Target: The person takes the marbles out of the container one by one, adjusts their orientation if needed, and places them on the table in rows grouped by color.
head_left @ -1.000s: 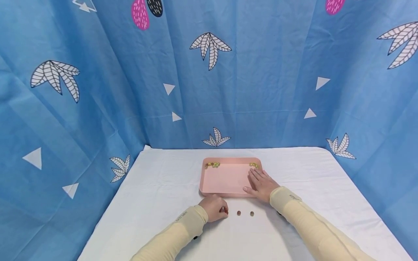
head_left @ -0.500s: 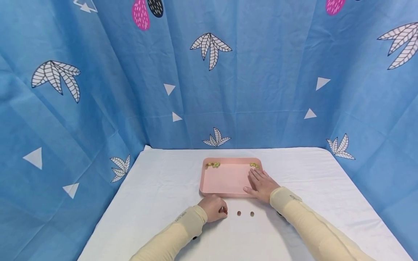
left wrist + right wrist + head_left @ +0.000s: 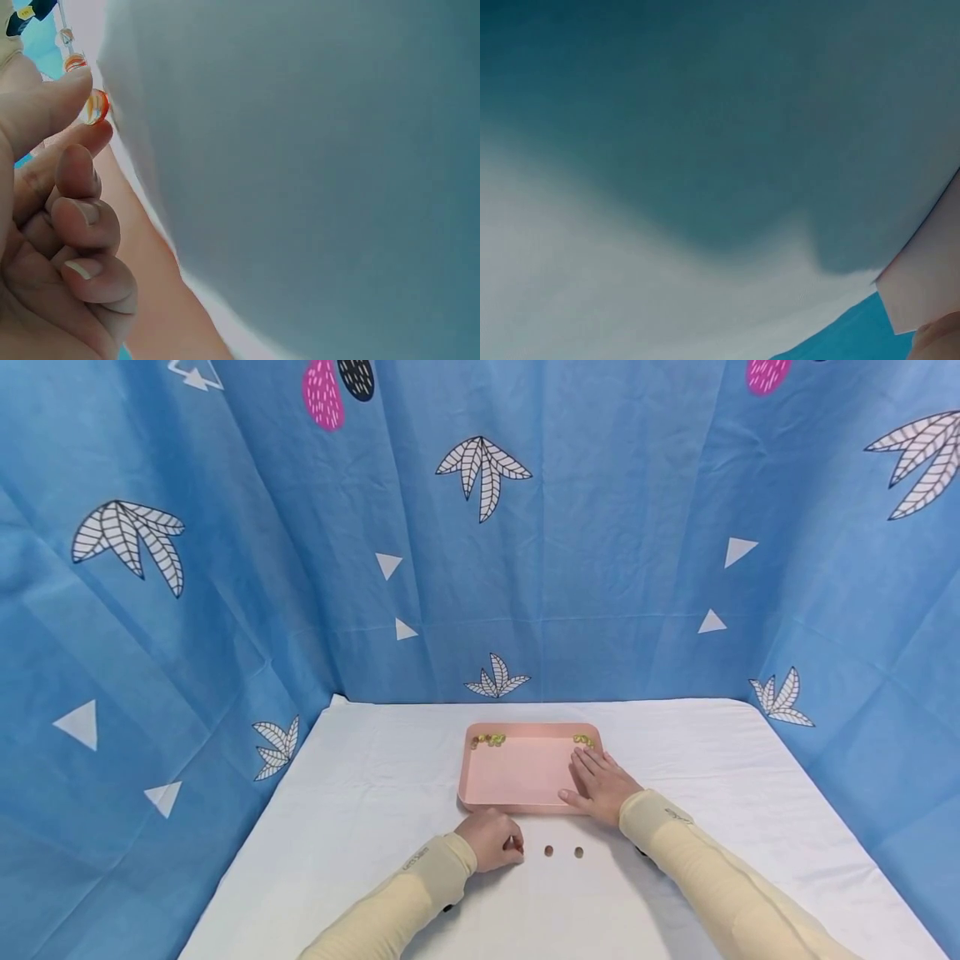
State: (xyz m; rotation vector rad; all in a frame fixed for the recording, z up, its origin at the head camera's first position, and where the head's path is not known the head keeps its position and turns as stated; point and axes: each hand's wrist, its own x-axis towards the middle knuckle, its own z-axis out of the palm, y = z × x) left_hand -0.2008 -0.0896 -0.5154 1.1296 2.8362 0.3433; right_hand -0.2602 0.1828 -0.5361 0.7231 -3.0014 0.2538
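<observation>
Near the tray's front edge, my left hand (image 3: 491,839) pinches a clear glass marble (image 3: 96,107) with an orange-red swirl between thumb and index fingertip, low over the white cloth. The other fingers curl in toward the palm. To its right on the cloth lie a brown-looking marble (image 3: 549,851) and a second marble (image 3: 579,852). My right hand (image 3: 603,787) rests with fingers extended over the right side of the pink tray (image 3: 517,772). In the right wrist view only a bit of that hand (image 3: 937,341) shows, at the lower right corner.
Inside the tray, several yellow-green and brown marbles (image 3: 489,739) sit in the far left corner, and a few yellow-green ones (image 3: 583,740) in the far right corner. A white cloth (image 3: 375,777) covers the table. Blue patterned curtains (image 3: 540,568) hang behind and at both sides.
</observation>
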